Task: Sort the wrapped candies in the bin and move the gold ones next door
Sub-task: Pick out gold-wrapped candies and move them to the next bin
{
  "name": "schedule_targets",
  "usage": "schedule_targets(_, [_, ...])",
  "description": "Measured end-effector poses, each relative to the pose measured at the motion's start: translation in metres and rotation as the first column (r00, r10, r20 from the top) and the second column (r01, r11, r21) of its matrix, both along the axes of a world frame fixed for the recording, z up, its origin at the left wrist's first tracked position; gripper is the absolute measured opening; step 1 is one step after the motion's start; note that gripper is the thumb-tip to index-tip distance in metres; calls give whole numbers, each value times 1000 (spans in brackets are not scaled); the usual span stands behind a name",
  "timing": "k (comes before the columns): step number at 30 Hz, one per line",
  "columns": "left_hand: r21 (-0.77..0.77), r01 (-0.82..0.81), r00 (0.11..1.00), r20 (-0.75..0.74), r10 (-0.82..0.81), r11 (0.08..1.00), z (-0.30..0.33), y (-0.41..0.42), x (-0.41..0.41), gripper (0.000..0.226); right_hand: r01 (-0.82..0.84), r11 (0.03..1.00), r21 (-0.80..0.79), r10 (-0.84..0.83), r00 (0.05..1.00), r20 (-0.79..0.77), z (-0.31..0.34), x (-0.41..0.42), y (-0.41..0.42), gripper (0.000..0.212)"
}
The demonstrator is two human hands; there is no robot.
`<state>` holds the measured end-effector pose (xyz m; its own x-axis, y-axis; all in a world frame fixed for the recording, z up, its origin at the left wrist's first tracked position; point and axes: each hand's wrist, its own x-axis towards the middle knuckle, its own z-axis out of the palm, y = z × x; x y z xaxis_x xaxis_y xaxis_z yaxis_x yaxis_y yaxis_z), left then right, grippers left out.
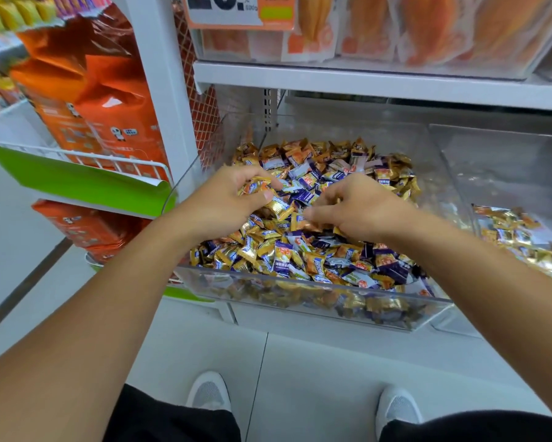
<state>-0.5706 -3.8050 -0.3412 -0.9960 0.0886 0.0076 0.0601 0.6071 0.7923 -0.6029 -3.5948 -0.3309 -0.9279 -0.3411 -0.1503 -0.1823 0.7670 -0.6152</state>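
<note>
Setting: shop aisle, pale floor [316, 362]; I stand facing a white shelf unit [379, 82], my white shoes [209, 392] visible at the bottom of the view.
Main bin [300, 301]: clear plastic, on the lower shelf level, directly in front of me; front wall transparent, contents visible through it.
Contents: mixed wrapped candies [300, 250], gold wrappers and purple-and-white wrappers heaped together, filling the bin from front wall to back.
Neighbouring bin [497, 161]: clear plastic, just beside the main bin on its right, sharing a wall line; it holds a smaller, shallow pile of gold candies [517, 234] toward its front.
Left hand [223, 202]: over the left middle of the heap, fingers curled around a clutch of gold candies; thumb pressed against the bundle from the near side.
Right hand [354, 207]: over the centre of the heap, back of the hand up, fingertips bent down into the candies; thumb and forefinger are close together, but I cannot tell whether they actually pinch a candy.
Hand spacing: near each other, not touching; purple-and-white candies show between them.
Upper shelf: clear packs of orange dried fruit [427, 30], with an orange price tag [239, 11] at the shelf edge above.
Left side: wire rack [115, 161] with a green front panel, holding orange snack bags [108, 100].
</note>
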Motion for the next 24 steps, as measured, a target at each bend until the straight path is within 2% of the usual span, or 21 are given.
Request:
schedule_targets(2, [18, -12, 1000, 22, 12, 1000, 0, 1, -1, 14, -66, 991, 114, 76, 994, -81, -2, 4, -7, 28])
schedule_targets(4, [75, -26, 997, 74, 20, 997, 0, 2, -4, 14, -84, 982, 172, 101, 991, -92, -2, 6, -9, 30])
schedule_targets(5, [108, -34, 995, 102, 23, 994, 0, 2, -5, 14, -79, 988, 136, 85, 996, -41, 0, 7, -7, 30])
schedule_targets(6, [143, -48, 991, 128, 30, 988, 0, 3, -6, 15, -55, 998, 28, 53, 996, 67, 3, 6, -4, 30])
schedule_targets(7, [172, -67, 987, 154, 40, 983, 1, 4, -7, 15, 5, 989, -148, 30, 972, 234, 6, 5, 0, 29])
schedule_targets(8, [194, -82, 984, 174, 48, 978, 1, 4, -7, 15, 118, 933, -341, 45, 899, 436, 8, 2, 5, 27])
schedule_targets(9, [217, -96, 981, 187, 56, 971, 1, 5, -7, 14, 267, 830, -490, 106, 787, 607, 9, 0, 10, 24])
schedule_targets(10, [249, -109, 978, 198, 60, 962, 2, 6, -6, 12, 409, 711, -572, 180, 680, 711, 9, -2, 14, 21])
schedule_targets(11, [289, -125, 976, 210, 65, 949, 2, 6, -6, 10, 508, 610, -609, 252, 604, 756, 8, -4, 16, 17])
schedule_targets(13, [373, -164, 967, 243, 74, 913, 2, 7, -6, 9, 577, 489, -654, 357, 552, 754, 8, -3, 18, 10])
schedule_targets(16, [420, -189, 958, 276, 74, 888, 0, 9, -8, 20, 570, 434, -697, 422, 556, 717, 7, 2, 16, 15])
schedule_targets(18, [402, -178, 960, 272, 68, 898, -2, 9, -8, 29, 564, 454, -690, 377, 580, 722, 5, 2, 13, 23])
schedule_targets(20, [381, -149, 966, 251, 53, 912, -2, 8, -6, 25, 500, 551, -669, 286, 639, 714, 5, 2, 10, 42])
schedule_targets(22, [361, -106, 976, 218, 27, 926, -4, 6, -5, 17, 233, 803, -548, 148, 814, 562, 8, 6, 9, 46])
schedule_targets(23, [349, -87, 981, 195, 18, 933, -4, 5, -4, 12, 53, 916, -398, 125, 904, 408, 8, 9, 9, 44])
schedule_targets(24, [335, -78, 985, 169, 21, 939, -5, 3, -5, 7, -109, 970, -217, 164, 953, 254, 9, 13, 10, 43])
